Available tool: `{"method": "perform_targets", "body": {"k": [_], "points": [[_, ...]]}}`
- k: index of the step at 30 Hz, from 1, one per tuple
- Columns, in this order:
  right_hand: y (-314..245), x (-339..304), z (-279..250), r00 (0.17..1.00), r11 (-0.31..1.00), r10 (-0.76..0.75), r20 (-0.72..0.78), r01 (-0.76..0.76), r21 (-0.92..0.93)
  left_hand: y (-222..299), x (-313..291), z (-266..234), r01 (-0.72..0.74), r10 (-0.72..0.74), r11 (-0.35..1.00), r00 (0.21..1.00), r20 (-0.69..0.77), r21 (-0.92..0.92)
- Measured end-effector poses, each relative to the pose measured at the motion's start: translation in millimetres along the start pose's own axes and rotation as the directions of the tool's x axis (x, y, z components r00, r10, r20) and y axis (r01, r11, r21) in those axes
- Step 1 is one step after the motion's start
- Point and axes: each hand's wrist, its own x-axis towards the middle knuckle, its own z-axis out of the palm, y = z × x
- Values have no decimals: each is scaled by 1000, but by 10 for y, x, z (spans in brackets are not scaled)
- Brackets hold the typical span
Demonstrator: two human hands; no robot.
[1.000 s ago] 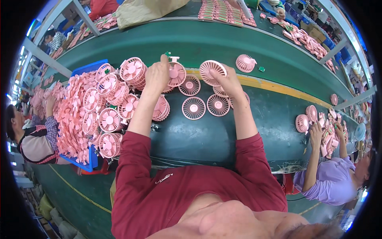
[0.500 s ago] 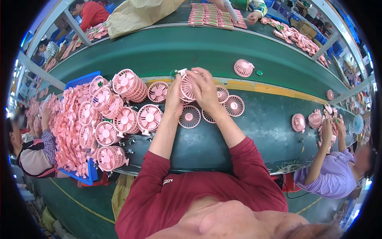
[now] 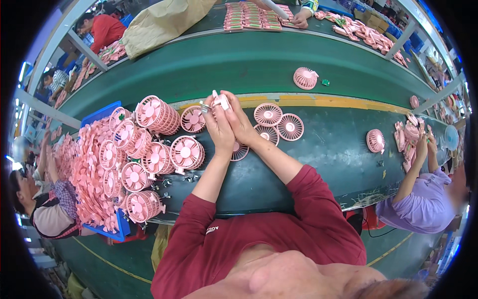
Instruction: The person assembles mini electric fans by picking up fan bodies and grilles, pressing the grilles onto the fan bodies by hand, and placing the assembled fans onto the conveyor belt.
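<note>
Between both palms, at the middle of the work surface, I hold a pink fan head; only its top with a pale stem shows. My left hand is wrapped round its left side, a small board-like piece sticking out beside the fingers. My right hand presses on it from the right, fingers together. Round pink grilles lie just right of my hands, and another grille is partly hidden under my wrists. To the left sits a pink fan housing with blades.
Stacked pink fan housings stand at left, by a blue tray heaped with pink fan blades. Beyond a yellow-edged strip runs a green conveyor belt bearing a fan head. Co-workers sit left, right and across.
My hands have closed more tightly round the fan head and shifted slightly left. Its ribbed face, visible earlier under my right hand, is now hidden. More of the grilles at right shows.
</note>
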Motion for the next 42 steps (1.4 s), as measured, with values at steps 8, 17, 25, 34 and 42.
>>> {"method": "perform_targets", "body": {"k": [8,17,25,34,42], "points": [[235,218,-233,961,967,250,-115,-254,-21,-278,290,-107,17,-76,976,961,265,218],[50,265,-863,957,452,-231,-175,-54,-890,-87,986,-740,-505,-240,382,755,611,774],[251,-126,-107,972,590,121,202,94,-802,-354,1069,-711,-624,-492,90,650,579,777],[41,236,-427,974,942,110,-200,-166,-291,-59,1053,-707,-372,-164,487,849,502,790],[-236,255,-357,961,960,217,-171,-242,-142,-87,709,-434,266,-288,956,928,238,122]]}}
